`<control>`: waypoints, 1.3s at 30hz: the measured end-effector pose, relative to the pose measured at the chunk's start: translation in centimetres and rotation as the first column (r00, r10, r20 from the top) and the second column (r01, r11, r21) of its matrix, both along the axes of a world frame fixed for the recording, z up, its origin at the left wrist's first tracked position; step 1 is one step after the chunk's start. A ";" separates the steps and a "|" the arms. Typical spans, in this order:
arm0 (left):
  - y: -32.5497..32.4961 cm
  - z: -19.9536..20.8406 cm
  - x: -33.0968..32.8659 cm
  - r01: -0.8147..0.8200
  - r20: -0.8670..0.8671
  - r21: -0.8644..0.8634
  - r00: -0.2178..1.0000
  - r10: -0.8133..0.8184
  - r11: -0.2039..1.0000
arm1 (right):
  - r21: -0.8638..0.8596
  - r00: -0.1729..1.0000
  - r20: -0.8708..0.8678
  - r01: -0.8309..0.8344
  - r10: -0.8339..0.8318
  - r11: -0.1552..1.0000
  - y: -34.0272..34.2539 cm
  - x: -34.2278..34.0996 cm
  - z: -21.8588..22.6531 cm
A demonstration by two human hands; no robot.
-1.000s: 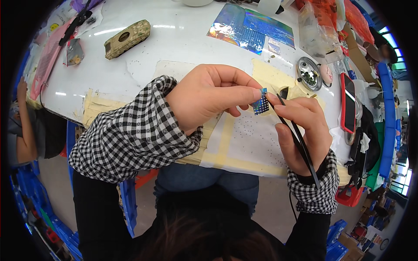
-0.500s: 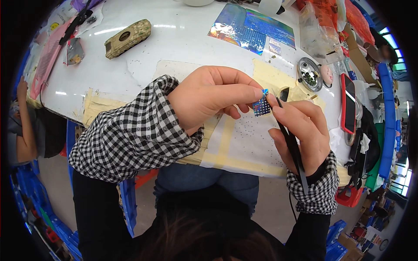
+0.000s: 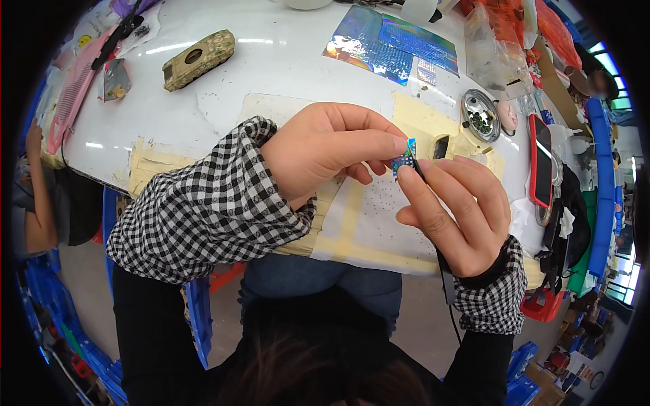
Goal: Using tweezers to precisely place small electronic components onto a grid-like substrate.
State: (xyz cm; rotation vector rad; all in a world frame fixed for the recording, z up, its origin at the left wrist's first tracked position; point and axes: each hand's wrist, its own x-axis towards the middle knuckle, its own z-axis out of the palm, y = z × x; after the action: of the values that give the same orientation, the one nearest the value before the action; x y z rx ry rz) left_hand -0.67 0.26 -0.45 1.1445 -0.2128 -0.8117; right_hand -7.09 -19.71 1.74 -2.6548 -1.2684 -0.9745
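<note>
Between the thumb and fingers of my left hand [image 3: 338, 142] is a small piece of shiny blue holographic sheet [image 3: 411, 147], dotted with rows of tiny marks. My right hand [image 3: 460, 213] grips black tweezers [image 3: 445, 276], whose lower end shows below the palm. A fingertip of that hand overlaps the lower part of the piece, and the tweezer tips are hidden there. Both hands are over white paper [image 3: 376, 223] scattered with tiny dark specks and edged with yellow tape. Larger blue holographic sheets [image 3: 379, 44] lie on the table beyond.
A camouflage model tank hull [image 3: 198, 59] stands at the far left. To the right are a round metal dish [image 3: 467, 101] with small dark green bits and a red-edged phone [image 3: 535, 139]. Plastic bags [image 3: 497, 57] crowd the back right. Another person's arm [image 3: 42, 186] shows at the left.
My right hand has moved up and left, its fingers now overlapping the holographic piece and the tweezer tips going out of sight. My left hand stays put; the piece is tilted more edge-on.
</note>
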 end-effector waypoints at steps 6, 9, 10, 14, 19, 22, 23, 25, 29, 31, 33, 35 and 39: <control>0.0 0.0 0.0 -0.009 0.020 0.018 1.000 0.009 1.000 | -0.012 1.000 -0.006 -0.010 0.010 1.000 -0.1 0.1 0.1; -0.1 0.1 0.1 -0.017 0.026 0.024 1.000 0.017 1.000 | -0.011 1.000 -0.014 -0.006 0.006 1.000 -0.1 0.0 0.2; -0.1 0.0 0.1 -0.019 0.030 0.025 0.999 0.018 1.000 | -0.010 1.000 -0.018 -0.002 0.002 1.000 -0.1 -0.1 0.3; 0.2 0.1 0.3 -0.097 0.047 0.067 0.994 0.094 0.993 | 0.030 0.990 -0.132 -0.044 0.047 0.999 -0.6 -0.6 0.6; 0.2 -0.5 0.4 -0.134 0.103 0.077 0.987 0.126 0.988 | 0.129 0.896 -0.436 -0.034 0.088 0.991 -1.6 -2.0 -0.1; 0.2 -0.6 0.4 -0.132 0.135 0.074 0.983 0.122 0.988 | 0.163 0.833 -0.545 -0.011 0.100 0.987 -1.7 -2.8 -0.5; 0.3 -0.6 0.4 -0.138 0.148 0.082 0.981 0.125 0.987 | 0.185 0.825 -0.553 -0.016 0.118 0.983 -1.7 -2.9 -0.9; 0.4 -0.5 0.3 -0.149 0.152 0.073 0.979 0.136 0.986 | 0.212 0.813 -0.563 -0.031 0.148 0.977 -1.5 -3.0 -1.4; 0.3 -0.7 0.6 -0.142 0.164 0.056 0.978 0.131 0.988 | 0.204 0.799 -0.578 -0.056 0.166 0.977 -1.0 -3.2 -1.7; 0.3 -1.0 0.6 -0.144 0.171 0.046 0.976 0.134 0.988 | 0.179 0.802 -0.574 -0.077 0.168 0.981 -0.9 -3.1 -2.0; 0.3 -0.9 0.5 -0.150 0.182 0.041 0.973 0.140 0.988 | 0.140 0.818 -0.547 -0.117 0.176 0.983 -1.0 -3.0 -2.5; 0.4 -0.8 0.5 -0.162 0.183 0.036 0.971 0.153 0.986 | 0.040 0.851 -0.501 -0.161 0.159 0.986 -0.8 -3.0 -2.1; -0.2 -2.3 1.0 -0.165 0.202 -0.003 0.966 0.162 0.986 | -0.059 0.851 -0.509 -0.185 0.130 0.981 -0.3 -3.0 -1.1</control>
State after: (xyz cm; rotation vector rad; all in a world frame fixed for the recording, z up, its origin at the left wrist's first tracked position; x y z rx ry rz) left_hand 0.33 0.04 -2.77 1.2407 -0.2774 -0.5516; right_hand -10.11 -20.04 0.63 -2.5671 -1.3965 -0.1637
